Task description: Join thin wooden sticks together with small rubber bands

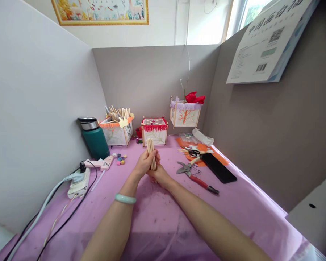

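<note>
A bundle of pale wooden sticks (150, 145) stands nearly upright over the middle of the purple-covered table (163, 210). My left hand (144, 161) is wrapped round it near the upper part, with a pale green bangle on that wrist. Lower down, my right hand (159, 175) is closed about the bottom end of the bundle, and its fingers are partly hidden. Just beyond my hands stands a small paper lantern box (154, 137) with a red fringe. To the right of my right hand lie red-handled pruning shears (198, 178) with their blades apart.
At left are a green bottle (95, 139), a pink glue gun (101, 164), small colourful beads (121, 159) and a power strip (79, 185) with trailing cords. A stick-filled box (116, 134) stands behind. At right lie a black phone (218, 168) and scissors (193, 152). Partitions enclose the table.
</note>
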The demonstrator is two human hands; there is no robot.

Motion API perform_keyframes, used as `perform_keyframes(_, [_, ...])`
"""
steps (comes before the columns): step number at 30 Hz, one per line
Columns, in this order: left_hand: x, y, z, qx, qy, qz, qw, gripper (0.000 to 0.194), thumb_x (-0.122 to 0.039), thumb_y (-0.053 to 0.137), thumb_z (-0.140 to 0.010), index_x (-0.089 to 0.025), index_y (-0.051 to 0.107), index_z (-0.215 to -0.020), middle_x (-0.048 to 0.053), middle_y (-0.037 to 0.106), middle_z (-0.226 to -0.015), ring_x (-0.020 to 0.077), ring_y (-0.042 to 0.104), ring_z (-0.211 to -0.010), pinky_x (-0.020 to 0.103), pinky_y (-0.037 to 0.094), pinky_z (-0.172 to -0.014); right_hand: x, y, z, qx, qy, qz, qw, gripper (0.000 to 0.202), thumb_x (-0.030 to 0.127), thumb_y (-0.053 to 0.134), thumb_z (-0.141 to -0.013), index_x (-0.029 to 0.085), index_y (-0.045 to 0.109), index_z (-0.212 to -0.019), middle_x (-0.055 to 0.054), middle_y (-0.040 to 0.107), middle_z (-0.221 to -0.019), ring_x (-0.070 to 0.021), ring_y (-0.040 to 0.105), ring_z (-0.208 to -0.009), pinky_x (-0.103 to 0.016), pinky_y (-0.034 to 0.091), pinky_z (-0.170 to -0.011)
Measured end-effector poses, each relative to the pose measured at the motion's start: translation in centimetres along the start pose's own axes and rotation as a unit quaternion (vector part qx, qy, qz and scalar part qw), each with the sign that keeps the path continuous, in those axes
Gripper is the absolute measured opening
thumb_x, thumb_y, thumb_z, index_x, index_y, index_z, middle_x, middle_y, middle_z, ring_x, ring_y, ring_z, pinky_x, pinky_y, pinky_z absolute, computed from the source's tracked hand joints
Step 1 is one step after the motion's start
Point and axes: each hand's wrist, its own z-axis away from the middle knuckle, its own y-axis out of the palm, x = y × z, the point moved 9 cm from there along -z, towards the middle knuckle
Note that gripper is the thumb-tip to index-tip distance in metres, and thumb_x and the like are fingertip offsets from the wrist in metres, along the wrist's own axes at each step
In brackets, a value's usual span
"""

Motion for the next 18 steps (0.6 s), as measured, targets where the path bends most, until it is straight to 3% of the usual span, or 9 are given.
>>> perform_keyframes(3, [0.4,-1.3,-0.3,-0.047,-0.016,-0.004,0.999,0.032,-0.046,0.060,-0.078,-0.016,0.048,-0.082,-0.001,0.058,-0.064,0.0102,0.055,-0.051,0.023,0.046,-0.052,0.0,0.7,0.7,0.048,-0.008,-0.013,0.999,0.027,0.042,0.062,-0.074,0.016,0.053,-0.077,0.004,0.047,-0.053,-0.0091,0.044,-0.045,-0.022,0.034,-0.042])
perform_keyframes(7, [0.6,-1.2,-0.3,-0.054,-0.021,0.035,0.998,0.040,-0.050,0.060,-0.076,-0.014,0.052,-0.092,0.003,0.064,-0.075,0.0132,0.061,-0.061,0.026,0.048,-0.058,-0.4,-0.3,0.2,-0.013,-0.017,-0.020,1.000,0.047,0.064,0.044,-0.080,0.018,0.046,-0.070,0.005,0.043,-0.049,-0.0070,0.036,-0.036,-0.021,0.026,-0.035])
perform_keyframes(11, [1.2,-1.4,-0.2,-0.064,-0.032,0.024,0.997,0.045,-0.053,0.057,-0.077,-0.012,0.058,-0.095,0.010,0.067,-0.091,0.0167,0.064,-0.071,0.025,0.046,-0.056,-0.2,-1.2,0.3,-0.058,-0.030,-0.048,0.997,0.046,0.064,0.050,-0.077,0.018,0.047,-0.078,0.007,0.044,-0.050,-0.0057,0.033,-0.035,-0.019,0.023,-0.033])
perform_keyframes(14, [1.6,-2.4,-0.2,-0.100,-0.030,-0.012,0.994,0.042,-0.052,0.057,-0.077,-0.012,0.060,-0.091,0.007,0.066,-0.080,0.0148,0.060,-0.064,0.023,0.041,-0.053,-0.1,-1.4,0.4,-0.063,-0.034,-0.048,0.996,0.044,0.061,0.051,-0.078,0.018,0.048,-0.080,0.007,0.045,-0.051,-0.0051,0.034,-0.035,-0.018,0.024,-0.033])
perform_keyframes(18, [0.4,-4.1,0.0,-0.170,0.048,-0.169,0.970,0.033,-0.046,0.055,-0.079,-0.014,0.059,-0.073,-0.003,0.052,-0.059,0.0095,0.046,-0.055,0.021,0.034,-0.050,-0.6,-1.8,0.2,-0.074,-0.040,-0.035,0.996,0.043,0.060,0.051,-0.079,0.017,0.049,-0.081,0.007,0.047,-0.051,-0.0055,0.035,-0.034,-0.018,0.025,-0.032])
